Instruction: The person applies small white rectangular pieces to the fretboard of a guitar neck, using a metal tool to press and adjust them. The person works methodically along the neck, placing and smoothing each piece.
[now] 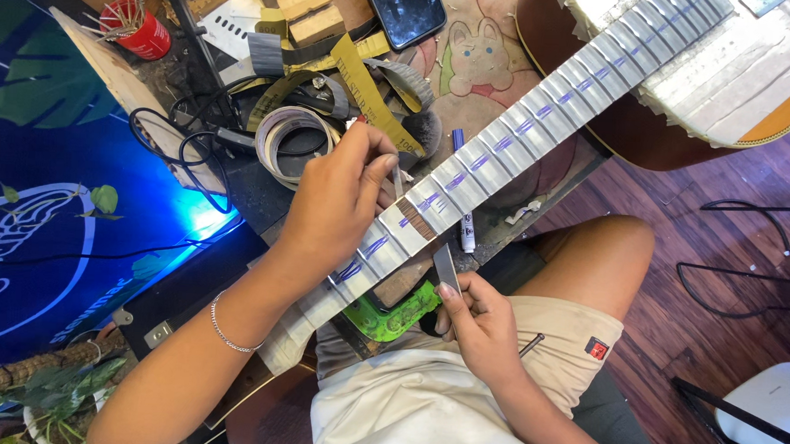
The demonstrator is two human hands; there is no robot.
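Right now the guitar neck [505, 142] lies slantwise across my lap and the desk [263, 198], running from about 7 o'clock up to 1 o'clock, where it meets the brown guitar body [612, 125]. Nearly the whole fingerboard is masked with strips of pale tape, with purple marker strokes on the frets between them. One slot near my hands shows bare brown wood, so I judge the masking and marking done and the work on the frets only at the low end, most of the neck left to go.

My left hand [333, 206] sits on top of the neck at that bare slot, fingers curled and pinched close, seemingly around a thin metal strip that stands up beside the thumb; I cannot tell exactly what it is. My right hand [484, 328], at 5 o'clock from the slot, closes its fingers on a flat metal file [446, 267] that points up toward the neck's edge. A green tool [391, 315] rests under the neck just beside it.

Farther out, at 11 o'clock, lie coils of sandpaper strip [283, 137], wooden blocks [308, 10], a dark phone [402, 11] and a red can [141, 29].
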